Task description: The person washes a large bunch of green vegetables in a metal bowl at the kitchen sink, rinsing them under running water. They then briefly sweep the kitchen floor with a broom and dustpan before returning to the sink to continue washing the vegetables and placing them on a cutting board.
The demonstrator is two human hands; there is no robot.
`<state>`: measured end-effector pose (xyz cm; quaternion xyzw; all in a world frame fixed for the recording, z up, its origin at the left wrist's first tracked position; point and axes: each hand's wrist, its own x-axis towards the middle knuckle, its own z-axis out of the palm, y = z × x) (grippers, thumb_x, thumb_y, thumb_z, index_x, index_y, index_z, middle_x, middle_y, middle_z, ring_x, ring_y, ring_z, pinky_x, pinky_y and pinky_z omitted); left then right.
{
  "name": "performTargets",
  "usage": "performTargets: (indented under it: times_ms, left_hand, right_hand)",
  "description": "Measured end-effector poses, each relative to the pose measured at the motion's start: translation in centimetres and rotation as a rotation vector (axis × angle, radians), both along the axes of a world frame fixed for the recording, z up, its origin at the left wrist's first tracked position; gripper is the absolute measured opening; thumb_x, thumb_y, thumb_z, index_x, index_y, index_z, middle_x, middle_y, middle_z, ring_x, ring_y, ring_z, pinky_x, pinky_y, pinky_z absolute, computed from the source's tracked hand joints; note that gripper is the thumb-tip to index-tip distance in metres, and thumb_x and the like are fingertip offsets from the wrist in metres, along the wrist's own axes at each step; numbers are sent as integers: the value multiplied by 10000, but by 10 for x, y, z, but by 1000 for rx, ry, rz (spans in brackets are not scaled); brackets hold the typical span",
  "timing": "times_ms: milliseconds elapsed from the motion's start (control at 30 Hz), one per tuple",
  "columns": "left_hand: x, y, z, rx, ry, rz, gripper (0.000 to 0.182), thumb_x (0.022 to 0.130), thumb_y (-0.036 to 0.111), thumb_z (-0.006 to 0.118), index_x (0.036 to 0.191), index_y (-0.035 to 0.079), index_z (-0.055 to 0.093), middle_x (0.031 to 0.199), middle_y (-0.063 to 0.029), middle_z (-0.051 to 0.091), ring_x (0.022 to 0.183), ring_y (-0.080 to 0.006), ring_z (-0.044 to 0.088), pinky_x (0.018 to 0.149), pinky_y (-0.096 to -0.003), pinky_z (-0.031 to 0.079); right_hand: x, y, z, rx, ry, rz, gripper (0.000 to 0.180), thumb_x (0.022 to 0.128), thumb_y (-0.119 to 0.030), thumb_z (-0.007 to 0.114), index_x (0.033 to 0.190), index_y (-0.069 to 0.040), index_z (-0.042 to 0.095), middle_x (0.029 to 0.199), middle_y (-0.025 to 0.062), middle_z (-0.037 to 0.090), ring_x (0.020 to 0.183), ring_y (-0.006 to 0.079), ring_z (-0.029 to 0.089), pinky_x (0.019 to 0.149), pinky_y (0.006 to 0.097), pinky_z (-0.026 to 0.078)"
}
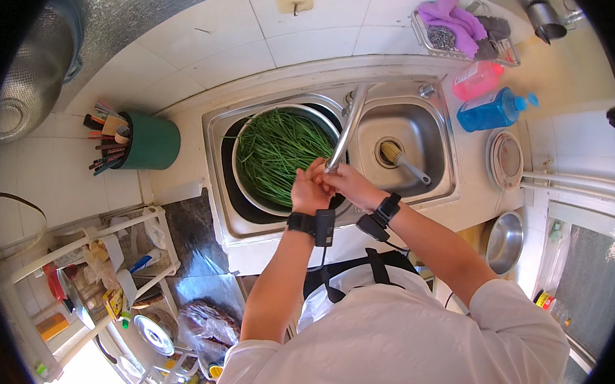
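My left hand [310,189] and my right hand [351,182] meet just below the outlet of the metal tap [350,126], their fingers close together and partly overlapping. Whether anything lies between the fingers is hidden. Beneath and beyond them, a round metal basin [237,183] stands in the left bowl of the stainless steel sink [218,197]. Long thin green leaves [278,151], which look like garlic chives, fill the basin. My hands are over its right front part. Each wrist wears a black strap with a small device.
In the right sink bowl [436,131], a dish brush [409,165] lies across the drain. Pink [475,80] and blue [487,109] bottles stand to the right. A green utensil holder [156,140] is at the left. A wire rack [425,39] on the wall holds a purple cloth [450,19].
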<state>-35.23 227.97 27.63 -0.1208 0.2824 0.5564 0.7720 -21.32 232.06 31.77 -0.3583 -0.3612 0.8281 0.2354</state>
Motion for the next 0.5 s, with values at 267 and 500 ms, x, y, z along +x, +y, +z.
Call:
performTargets:
  times_ms: [267,500]
  left_hand:
    - [3,-26,45,-191,40,141,638,1046,501,244,1417,8,404,1308,-115,521,1185,-264,504,1065,-432,372]
    - [14,-37,24,-79,-87,185,605,1056,468,225,1416,17,409,1382,-118,497,1278,-271,462,1102,-396,346]
  right_hand:
    - [-11,0,3,-196,-198,-48,232,1021,-282,505,825,-159,509,664,-80,413,555,39,355,499,214,285]
    - [-13,5,4,-235,-120,-61,283,1019,-329,506,795,-161,464,644,-86,342,523,41,272,473,232,208]
